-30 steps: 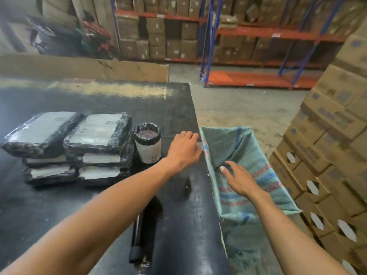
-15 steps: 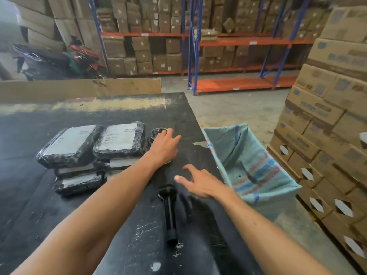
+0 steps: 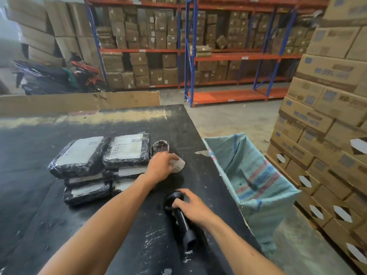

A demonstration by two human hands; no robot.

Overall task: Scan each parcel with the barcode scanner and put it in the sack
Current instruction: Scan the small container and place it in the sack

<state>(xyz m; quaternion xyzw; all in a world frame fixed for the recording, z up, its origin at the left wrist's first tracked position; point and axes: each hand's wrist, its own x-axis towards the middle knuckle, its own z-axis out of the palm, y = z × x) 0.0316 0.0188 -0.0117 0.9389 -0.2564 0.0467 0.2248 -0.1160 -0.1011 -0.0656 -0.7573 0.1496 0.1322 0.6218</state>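
Head view: a black table (image 3: 59, 225) fills the lower left and centre of the frame, its top scuffed with pale marks. Left of centre lie two stacks of flat parcels (image 3: 103, 165) wrapped in black film with white labels facing up; the stacks stand side by side and touch.

Just right of the stacks, near the centre of the frame, the left hand (image 3: 160, 167) is wrapped round a small round parcel (image 3: 170, 157), also in black film with a white label. The fingers curl round its side and it leans toward the right, its dark top showing above the knuckles. Whether its base still touches the table cannot be told.

Lower and slightly right of centre, the scanner (image 3: 179, 215) lies on the table, black, its head pointing to the upper left and its handle running toward the bottom of the frame. The right hand (image 3: 191, 205) lies over the head and upper handle with the fingers curled round it.

At the right edge of the table hangs the sack (image 3: 258, 175), greenish woven fabric with red and blue stripes, its mouth open toward the top of the frame.

Stacked cardboard boxes (image 3: 327, 126) fill the right side. Across the top run blue and orange shelves (image 3: 228, 56) loaded with cartons, and a motorbike (image 3: 59, 76) stands at upper left.
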